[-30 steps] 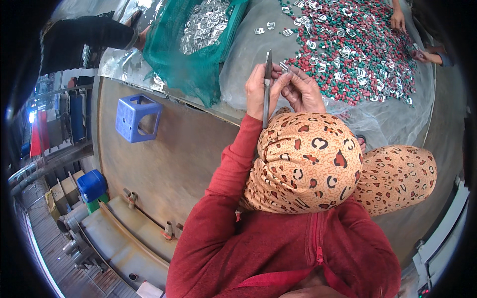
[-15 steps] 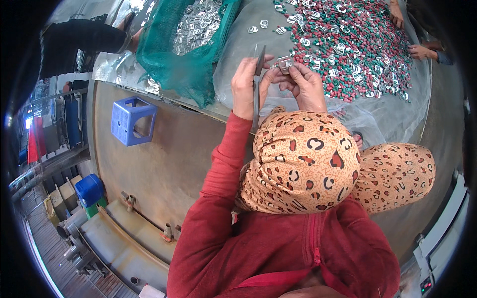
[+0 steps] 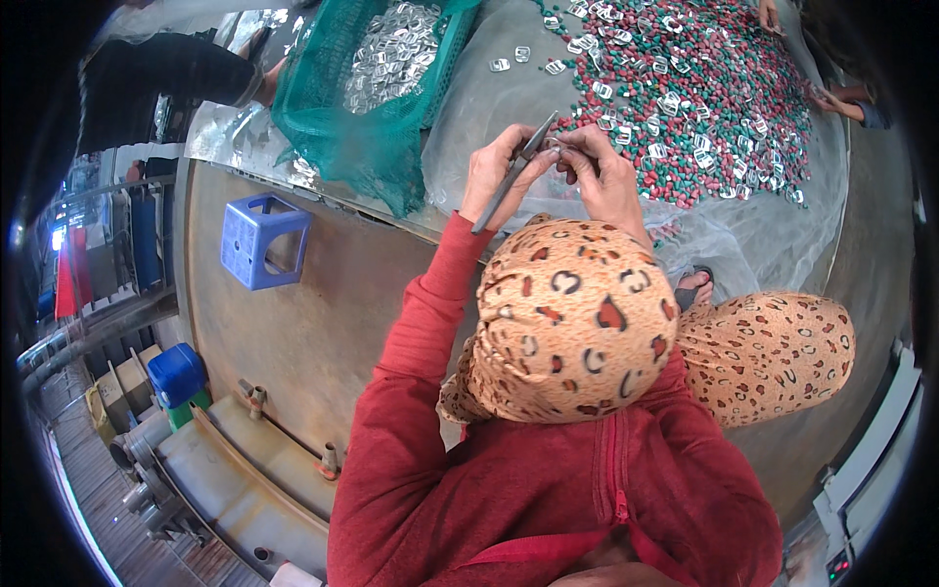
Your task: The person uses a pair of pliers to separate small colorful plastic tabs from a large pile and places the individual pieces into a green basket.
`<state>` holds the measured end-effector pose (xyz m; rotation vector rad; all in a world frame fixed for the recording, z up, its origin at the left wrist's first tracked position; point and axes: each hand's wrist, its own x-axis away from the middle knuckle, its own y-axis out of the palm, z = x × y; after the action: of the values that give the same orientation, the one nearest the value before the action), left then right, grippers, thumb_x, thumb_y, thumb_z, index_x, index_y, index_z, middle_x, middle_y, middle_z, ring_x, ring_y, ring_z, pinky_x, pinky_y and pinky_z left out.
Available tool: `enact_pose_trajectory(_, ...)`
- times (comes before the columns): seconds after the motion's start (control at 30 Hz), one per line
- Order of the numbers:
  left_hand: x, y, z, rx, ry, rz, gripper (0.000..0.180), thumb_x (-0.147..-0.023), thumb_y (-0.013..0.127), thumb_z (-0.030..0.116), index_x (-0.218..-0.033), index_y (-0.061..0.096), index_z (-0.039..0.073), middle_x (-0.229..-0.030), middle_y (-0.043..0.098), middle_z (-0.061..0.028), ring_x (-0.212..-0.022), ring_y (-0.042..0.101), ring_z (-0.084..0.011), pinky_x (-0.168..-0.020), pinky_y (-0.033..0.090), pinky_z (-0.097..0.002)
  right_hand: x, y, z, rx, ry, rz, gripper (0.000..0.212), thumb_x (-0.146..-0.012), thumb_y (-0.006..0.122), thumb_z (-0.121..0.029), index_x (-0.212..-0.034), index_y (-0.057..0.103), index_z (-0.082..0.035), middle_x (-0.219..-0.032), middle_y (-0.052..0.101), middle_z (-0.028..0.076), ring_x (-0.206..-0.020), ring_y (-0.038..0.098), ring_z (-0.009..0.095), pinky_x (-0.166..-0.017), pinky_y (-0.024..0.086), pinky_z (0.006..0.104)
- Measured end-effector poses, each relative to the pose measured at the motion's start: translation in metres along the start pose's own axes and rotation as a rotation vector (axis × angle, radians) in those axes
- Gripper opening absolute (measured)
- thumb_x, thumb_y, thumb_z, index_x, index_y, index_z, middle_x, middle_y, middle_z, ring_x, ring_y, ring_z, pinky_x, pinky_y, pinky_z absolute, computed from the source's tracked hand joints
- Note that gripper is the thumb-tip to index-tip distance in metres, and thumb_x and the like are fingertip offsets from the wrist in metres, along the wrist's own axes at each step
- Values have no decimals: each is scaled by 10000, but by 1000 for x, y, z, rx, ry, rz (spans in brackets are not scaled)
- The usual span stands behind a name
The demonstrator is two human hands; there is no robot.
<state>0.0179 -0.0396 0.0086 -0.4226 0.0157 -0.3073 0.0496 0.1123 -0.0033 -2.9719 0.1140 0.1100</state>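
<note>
The left hand (image 3: 491, 176) is curled round a pointed metal tool (image 3: 515, 172), perhaps a file, which slants across the palm with its tip up towards the right. The fingers of the right hand (image 3: 608, 176) are pinched together on a small metal piece (image 3: 555, 145), held where the two hands meet, above the near edge of the plastic sheet (image 3: 479, 108). The fingertips cover most of it, so I can't make out its full shape.

I'd expect that piece to be light and stiff, smooth enough to slip, and not fragile; a pinch on its outer edges should suit it, clear of the tool's tip. The tool looks rigid and a little heavier, best gripped round its middle.

Just beyond lies a spread of red and green pebbles (image 3: 704, 108), with silvery buckles (image 3: 669, 104) strewn among them. To the left, green netting (image 3: 367, 161) drapes over a teal crate (image 3: 452, 64) holding more buckles. A co-worker's hand (image 3: 831, 103) rests at the pebbles' far right edge, and a blue plastic stool (image 3: 243, 240) stands lower left.
</note>
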Motion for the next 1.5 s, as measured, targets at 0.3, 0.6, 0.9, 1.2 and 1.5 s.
enact_pose_trajectory(0.3, -26, -19, -50, -122, -167, 268, 390, -792, 701, 269, -1056, 573, 12, -811, 652, -73, -669, 594, -131, -597, 465, -259, -42, 39, 67, -422, 289, -47, 136, -884, 491, -35, -1002, 510, 29, -755, 602, 84, -610, 566, 111, -540, 440, 225)
enact_pose_trajectory(0.6, -17, 1, -128, -565, -278, -5, 273, -915, 466, 273, -1095, 512, 73, -794, 614, -207, -760, 604, -397, -630, 447, -482, -81, 78, 152, 134, 228, -234, 290, -819, 521, -17, -1096, 602, -48, -834, 616, 164, -732, 605, 312, -698, 468, 382)
enact_pose_trajectory(0.9, -25, 31, -176, -571, -346, 27, 324, -927, 423, 265, -1218, 445, 125, -941, 535, -245, -764, 576, -450, -647, 448, -533, -90, 93, 202, 335, 59, -273, 286, -805, 537, -19, -1064, 642, -82, -818, 544, 144, -770, 562, 311, -701, 436, 361)
enact_pose_trajectory(1.2, -38, 33, -173, -583, -378, -18, 251, -914, 435, 243, -1082, 484, 64, -868, 543, -265, -756, 581, -452, -665, 450, -531, -90, 93, 204, 360, 94, -282, 304, -787, 533, 4, -1047, 652, -99, -794, 537, 133, -762, 566, 304, -683, 443, 355)
enact_pose_trajectory(1.5, -42, 27, -182, -522, -353, -18, 221, -902, 463, 227, -1051, 543, 84, -801, 584, -268, -761, 565, -456, -640, 428, -537, -85, 91, 200, 351, 22, -273, 383, -711, 476, 87, -1000, 667, -77, -800, 535, 147, -777, 567, 331, -700, 452, 376)
